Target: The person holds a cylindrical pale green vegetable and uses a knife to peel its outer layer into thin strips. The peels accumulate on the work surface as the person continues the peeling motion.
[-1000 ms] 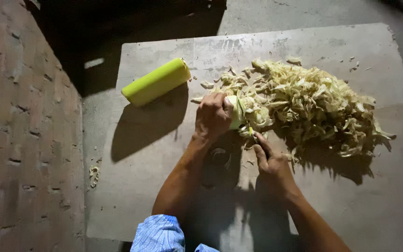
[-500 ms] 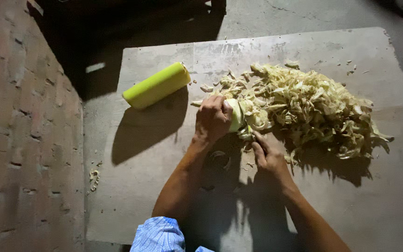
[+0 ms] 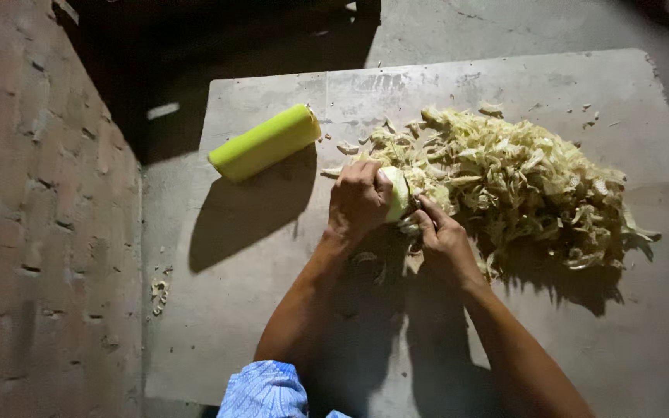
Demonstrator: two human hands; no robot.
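Held a stub (image 3: 398,192) of pale green stalk down on the grey slab (image 3: 272,310), left hand (image 3: 359,200) curled tight over it from the left, only the cut right end showing past the fingers. Sat at the near left edge of the shreds (image 3: 520,178), touching them. Pressed in against that cut end with the right hand (image 3: 444,246), forefinger stretched along toward the stub, other fingers folded under. Could not tell whether anything was gripped in that fold; hidden by the hand's own back and by shadow.

Judged to be midway through paring the stub down into thin strips, going by the pale heap spread far and right across the slab. Not much stub left to hold.

Called next, by that reading, for a steady left grip drawn back toward the left as the stub shortened, fingertips kept off the cut face, and a short, controlled stroke from the right so that fresh strips fell onto the heap and not off the near edge.

Lay well apart at far left: a whole yellow-green roll (image 3: 266,143), untouched. Brick wall (image 3: 32,232) along the left, a few scraps (image 3: 156,290) at its foot, blue sleeve (image 3: 265,391) at the near edge.
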